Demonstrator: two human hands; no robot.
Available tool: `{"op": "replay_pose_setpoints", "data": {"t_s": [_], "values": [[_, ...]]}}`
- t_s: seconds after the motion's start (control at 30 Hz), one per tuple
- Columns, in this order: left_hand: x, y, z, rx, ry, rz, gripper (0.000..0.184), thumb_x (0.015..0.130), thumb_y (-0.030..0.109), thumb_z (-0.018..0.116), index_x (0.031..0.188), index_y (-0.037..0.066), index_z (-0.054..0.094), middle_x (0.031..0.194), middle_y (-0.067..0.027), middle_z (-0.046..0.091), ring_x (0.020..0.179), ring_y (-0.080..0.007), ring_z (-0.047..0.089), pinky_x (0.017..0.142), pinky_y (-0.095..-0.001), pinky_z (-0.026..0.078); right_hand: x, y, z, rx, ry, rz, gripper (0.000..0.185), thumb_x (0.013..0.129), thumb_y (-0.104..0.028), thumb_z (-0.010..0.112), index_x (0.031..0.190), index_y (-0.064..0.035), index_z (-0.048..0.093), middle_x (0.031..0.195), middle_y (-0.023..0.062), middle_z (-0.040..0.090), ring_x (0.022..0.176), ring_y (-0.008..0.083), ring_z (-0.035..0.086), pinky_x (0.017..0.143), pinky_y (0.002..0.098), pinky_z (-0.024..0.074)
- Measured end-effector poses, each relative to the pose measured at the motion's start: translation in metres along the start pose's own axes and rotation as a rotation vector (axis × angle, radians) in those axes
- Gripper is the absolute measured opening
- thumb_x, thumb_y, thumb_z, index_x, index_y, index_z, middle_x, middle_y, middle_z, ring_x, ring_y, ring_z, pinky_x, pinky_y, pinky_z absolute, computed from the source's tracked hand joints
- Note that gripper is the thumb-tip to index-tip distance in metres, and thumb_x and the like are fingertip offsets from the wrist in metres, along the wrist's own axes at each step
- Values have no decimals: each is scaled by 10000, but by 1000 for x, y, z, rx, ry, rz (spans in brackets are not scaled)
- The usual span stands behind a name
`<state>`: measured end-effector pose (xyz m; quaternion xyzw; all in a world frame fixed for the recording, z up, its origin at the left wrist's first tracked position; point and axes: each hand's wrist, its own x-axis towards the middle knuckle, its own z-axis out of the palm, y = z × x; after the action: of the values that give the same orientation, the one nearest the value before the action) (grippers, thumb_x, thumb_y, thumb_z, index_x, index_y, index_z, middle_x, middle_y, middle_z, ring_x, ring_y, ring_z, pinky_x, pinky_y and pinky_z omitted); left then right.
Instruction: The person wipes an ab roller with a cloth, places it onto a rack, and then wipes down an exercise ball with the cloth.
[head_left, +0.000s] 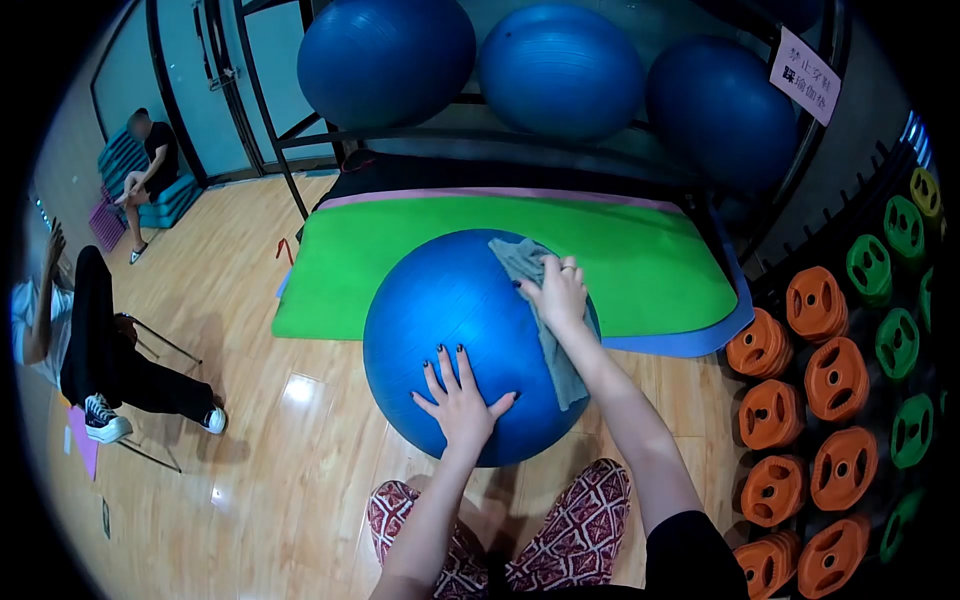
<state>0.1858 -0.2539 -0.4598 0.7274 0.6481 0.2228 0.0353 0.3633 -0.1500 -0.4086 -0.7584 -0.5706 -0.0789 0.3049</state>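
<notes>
A large blue exercise ball (450, 290) rests on the wooden floor in front of my legs. My left hand (461, 403) lies on the near side of the ball with its fingers spread. On the ball's upper right, my right hand (558, 292) grips a grey-green cloth (565, 368) and presses it against the surface. The cloth hangs down along the right side of the ball. Part of it is hidden under my right hand and forearm.
Behind the ball lies a green mat (350, 250) on a stack, below a rack holding blue balls (560, 70). Orange weight plates (838, 380) and green ones (910, 430) hang at right. A person (120, 350) sits at left; another (150, 160) sits farther back.
</notes>
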Motion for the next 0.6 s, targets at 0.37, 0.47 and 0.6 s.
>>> {"op": "replay_pose_setpoints", "data": {"t_s": [0.37,0.47,0.6], "values": [[7,-16,-10,-62,-18,-5,1089,583,618,681,1401,75,211,1471,-147,133,1331,-396,119,976,-661,120,-48,-37,-13,41,55,-293,423,651,-293,741,1003,-158,550,1004,89,496,944,282,480,739,413,390],[7,-22,-12,-84,-25,-25,1103,580,607,691,1407,74,194,1473,-148,129,1335,-394,112,981,-655,113,-13,-19,4,53,80,-122,417,684,-294,725,1026,-145,539,1007,101,499,958,296,486,756,431,407],[13,-24,-10,-109,-15,-16,1120,578,598,702,1413,76,168,1473,-148,116,1331,-400,103,977,-658,108,0,-15,6,-4,100,58,410,715,-326,706,1025,-122,529,1019,116,502,983,318,491,774,453,420]]}}
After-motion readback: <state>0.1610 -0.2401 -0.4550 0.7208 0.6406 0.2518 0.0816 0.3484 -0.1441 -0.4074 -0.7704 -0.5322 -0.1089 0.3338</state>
